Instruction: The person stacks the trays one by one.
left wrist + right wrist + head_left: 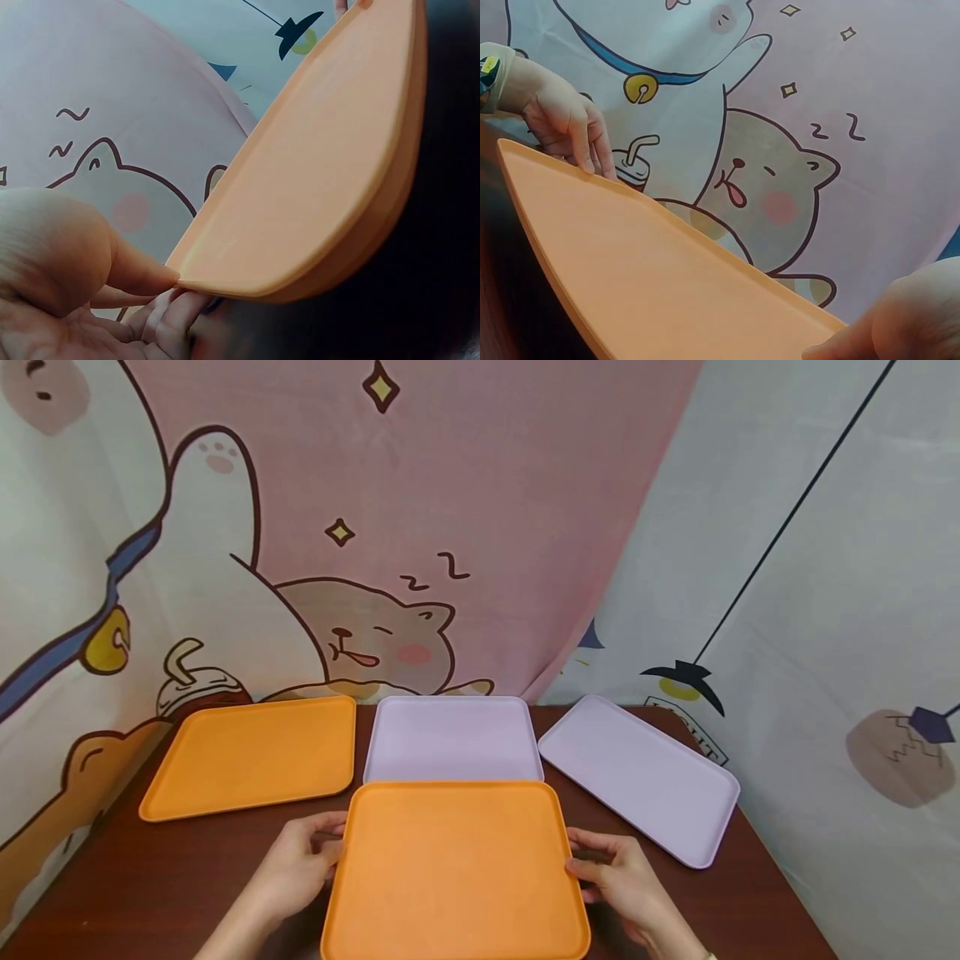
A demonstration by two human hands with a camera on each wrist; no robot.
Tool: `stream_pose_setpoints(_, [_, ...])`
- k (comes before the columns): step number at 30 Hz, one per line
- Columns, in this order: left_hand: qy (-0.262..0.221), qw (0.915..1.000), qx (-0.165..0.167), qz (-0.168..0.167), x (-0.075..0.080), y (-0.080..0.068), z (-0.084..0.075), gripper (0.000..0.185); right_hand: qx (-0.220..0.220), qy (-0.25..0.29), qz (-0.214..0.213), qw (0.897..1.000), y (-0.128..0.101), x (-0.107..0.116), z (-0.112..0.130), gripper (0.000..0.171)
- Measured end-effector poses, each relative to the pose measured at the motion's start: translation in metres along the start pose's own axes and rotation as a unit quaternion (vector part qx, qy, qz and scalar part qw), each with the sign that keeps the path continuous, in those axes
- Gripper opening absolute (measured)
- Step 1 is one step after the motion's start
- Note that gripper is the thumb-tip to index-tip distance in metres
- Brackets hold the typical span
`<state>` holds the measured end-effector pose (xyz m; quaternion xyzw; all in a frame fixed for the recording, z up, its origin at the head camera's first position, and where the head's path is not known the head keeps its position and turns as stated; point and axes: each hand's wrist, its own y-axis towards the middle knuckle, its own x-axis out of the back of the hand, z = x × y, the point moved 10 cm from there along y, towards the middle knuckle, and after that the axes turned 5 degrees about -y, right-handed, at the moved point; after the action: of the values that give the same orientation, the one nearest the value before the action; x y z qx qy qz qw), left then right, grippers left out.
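An orange rectangular tray (457, 868) with a low raised rim is held up in front of the person, between both hands. My left hand (296, 864) grips its left edge; in the left wrist view the thumb (146, 274) lies on the rim and curled fingers (176, 319) are under it. On the opposite edge, my right hand (622, 881) pinches the rim, thumb on top. The right wrist view shows this tray (667, 277) tilted, with the left hand (566, 120) on its far side. The tray's underside is hidden in the head view.
Behind the held tray lies a pale lilac tray (453, 739), its near edge covered. Another orange tray (258, 756) lies at left, and a second lilac tray (641, 777) lies angled at right, on the dark brown table (187, 877). A cartoon-printed cloth (487, 485) hangs behind.
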<state>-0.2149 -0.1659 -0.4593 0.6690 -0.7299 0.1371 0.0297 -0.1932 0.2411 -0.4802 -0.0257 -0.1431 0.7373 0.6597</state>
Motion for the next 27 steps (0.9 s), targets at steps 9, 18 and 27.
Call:
stream_pose_setpoints(9, [-0.009, 1.0000, 0.002, -0.002, -0.004, 0.003, 0.008, 0.035, -0.008, -0.012, -0.015, 1.000, 0.002, 0.001, -0.005, 0.053])
stream_pose_setpoints(18, [0.007, 0.9998, 0.014, -0.010, -0.004, 0.005, 0.017, 0.034, -0.007, -0.034, -0.011, 0.999, 0.003, -0.001, -0.011, 0.051])
stream_pose_setpoints(27, [0.008, 0.9997, 0.018, -0.014, -0.007, 0.006, 0.024, 0.032, 0.001, -0.061, -0.003, 0.998, 0.003, -0.003, -0.011, 0.050])
